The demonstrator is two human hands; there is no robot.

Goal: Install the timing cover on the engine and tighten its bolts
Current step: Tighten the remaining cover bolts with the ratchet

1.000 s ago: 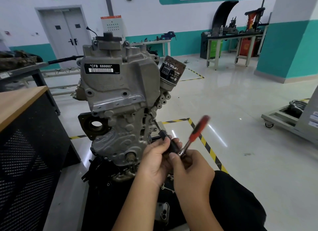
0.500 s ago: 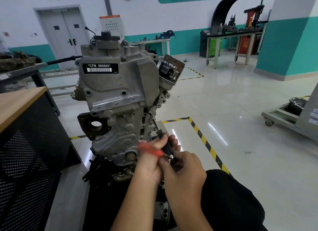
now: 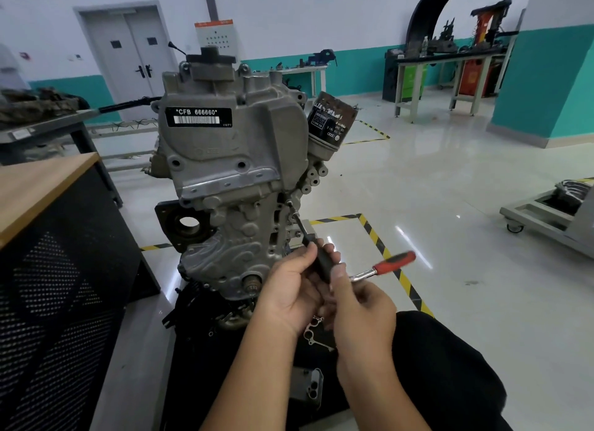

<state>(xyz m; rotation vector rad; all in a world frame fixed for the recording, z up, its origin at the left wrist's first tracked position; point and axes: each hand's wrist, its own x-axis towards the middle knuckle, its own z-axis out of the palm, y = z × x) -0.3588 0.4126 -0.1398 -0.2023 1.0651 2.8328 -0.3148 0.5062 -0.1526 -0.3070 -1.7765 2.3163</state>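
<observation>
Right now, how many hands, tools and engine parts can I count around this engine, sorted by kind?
Hands: 2, left hand and right hand
Tools: 1, red-handled ratchet
Engine parts: 2, timing cover and oil filter
Total: 5

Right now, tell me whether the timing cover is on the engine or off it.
On. The timing cover sits flush against the engine's front, and the extension bar reaches a bolt at its right edge.

One head-worn view looks forward and down from the person's eye level. It sits close to the engine (image 3: 231, 186), which fills the middle. The workshop floor (image 3: 450, 205) stretches beyond to far walls.
</observation>
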